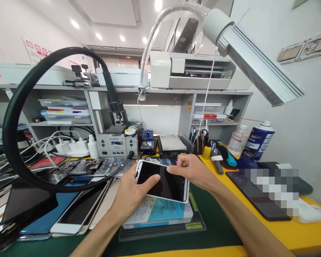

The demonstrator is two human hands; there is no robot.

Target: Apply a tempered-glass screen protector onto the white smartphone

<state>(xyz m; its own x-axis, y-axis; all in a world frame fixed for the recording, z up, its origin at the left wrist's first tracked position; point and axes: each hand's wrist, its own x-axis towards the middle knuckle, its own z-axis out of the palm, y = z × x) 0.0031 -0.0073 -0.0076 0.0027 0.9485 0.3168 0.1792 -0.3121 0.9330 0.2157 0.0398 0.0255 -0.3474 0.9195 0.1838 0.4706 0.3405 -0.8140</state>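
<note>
A white-framed smartphone (168,185) with a dark screen is held up between both hands, tilted a little. My left hand (132,191) wraps its left end, with the thumb lying across the screen. At the upper edge, my right hand (194,169) is closed, its thumb and fingertips pressed on the phone's far rim. Whether a small item sits in that pinch is hidden. Beneath the phone lies a blue and white box (160,214), which rests on a dark perforated mat (195,228).
Left of my hands lie several phones, including a white-edged phone (79,207). A thick black hose (9,117) loops from the hot-air rework station (117,144). A lamp (256,60) hangs at upper right. To the right are a spray can (258,142) and a black phone (256,196).
</note>
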